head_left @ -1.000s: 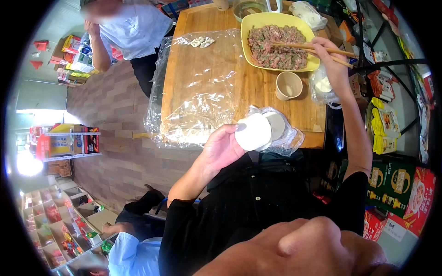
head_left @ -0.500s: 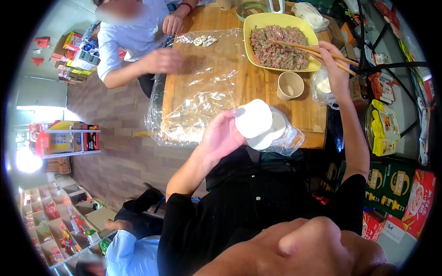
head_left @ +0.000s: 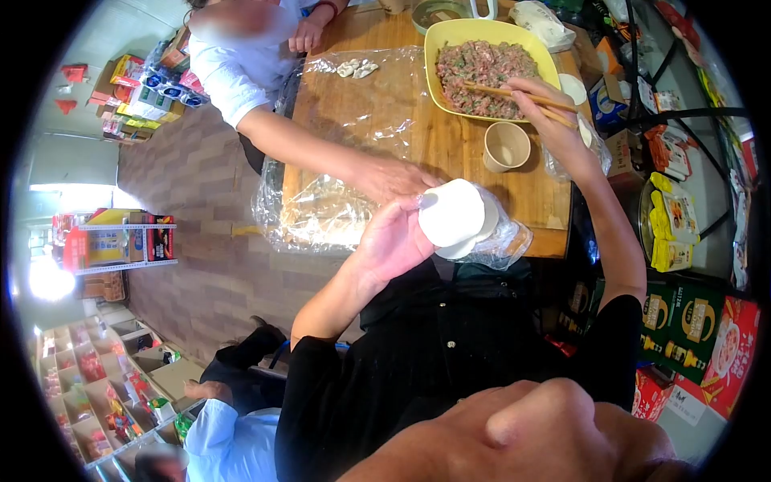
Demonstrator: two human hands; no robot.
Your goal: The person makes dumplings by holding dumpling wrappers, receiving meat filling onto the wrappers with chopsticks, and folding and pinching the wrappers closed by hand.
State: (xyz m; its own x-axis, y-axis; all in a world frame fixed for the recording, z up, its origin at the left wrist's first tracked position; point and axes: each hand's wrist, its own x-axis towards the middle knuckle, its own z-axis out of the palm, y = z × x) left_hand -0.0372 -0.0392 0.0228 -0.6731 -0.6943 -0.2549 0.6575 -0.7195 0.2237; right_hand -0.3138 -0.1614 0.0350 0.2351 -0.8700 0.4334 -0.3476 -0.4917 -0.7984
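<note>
A round white dumpling wrapper (head_left: 452, 213) rests on the fingers of my left hand (head_left: 395, 238), its edge pinched under the thumb. More white wrappers (head_left: 487, 218) lie just behind it on crumpled plastic at the table's near edge. My right hand (head_left: 554, 120) grips a pair of wooden chopsticks (head_left: 498, 91), whose tips are in the minced meat filling (head_left: 482, 64). That pinkish filling with green bits sits in a yellow square bowl (head_left: 434, 38). A co-worker's hand (head_left: 397, 178) reaches close to my left fingertips, its fingers partly hidden.
A paper cup (head_left: 507, 148) stands below the bowl. Clear plastic film (head_left: 345, 120) covers the table's left part, with several folded dumplings (head_left: 357, 69) on it. Black cables (head_left: 683, 116) and packets crowd the right side. Another person in blue (head_left: 233, 438) is at lower left.
My right hand has moved left and down over the bowl, chopsticks now lower in the filling. The co-worker's arm has stretched across the table towards my left hand, which has barely moved.
</note>
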